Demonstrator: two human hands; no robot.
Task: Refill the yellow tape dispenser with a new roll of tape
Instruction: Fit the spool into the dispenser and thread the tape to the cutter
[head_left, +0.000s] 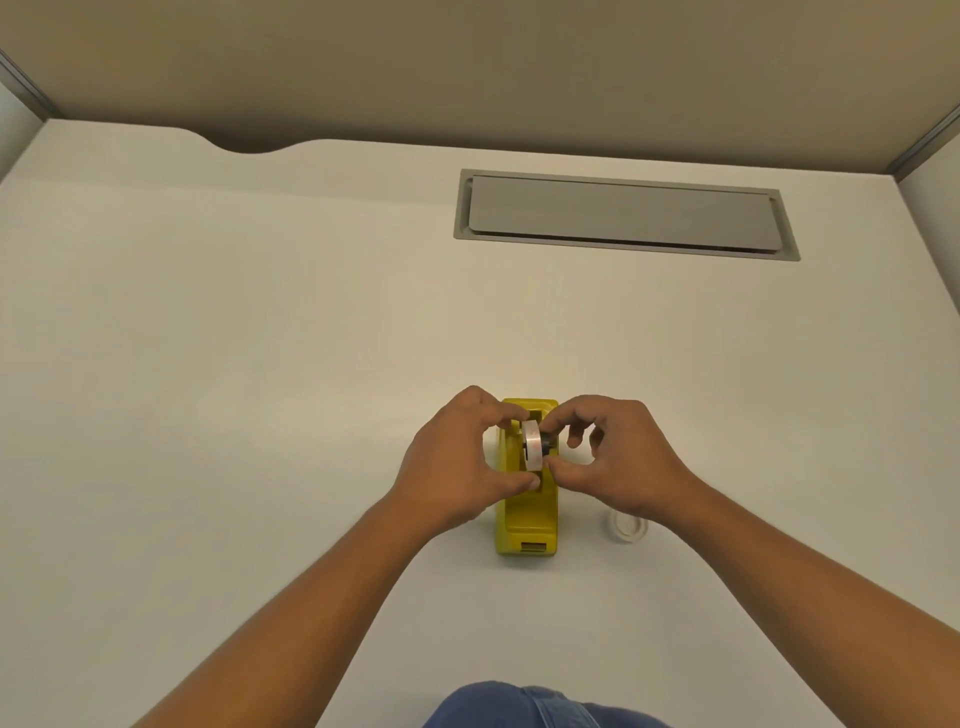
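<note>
The yellow tape dispenser stands lengthwise on the white desk, its cutter end toward me. Above its middle I hold a white tape roll upright on edge, with a dark hub sticking out of its right side. My left hand pinches the roll from the left with thumb and fingers. My right hand grips the hub side with thumb and forefinger. A thin, nearly empty tape ring lies flat on the desk just right of the dispenser, partly hidden under my right wrist.
A grey cable hatch is set flush into the desk at the back right. Partition walls enclose the desk at the back and both sides. A curved cutout notches the desk's far edge at left. My blue-clad knee shows at the bottom.
</note>
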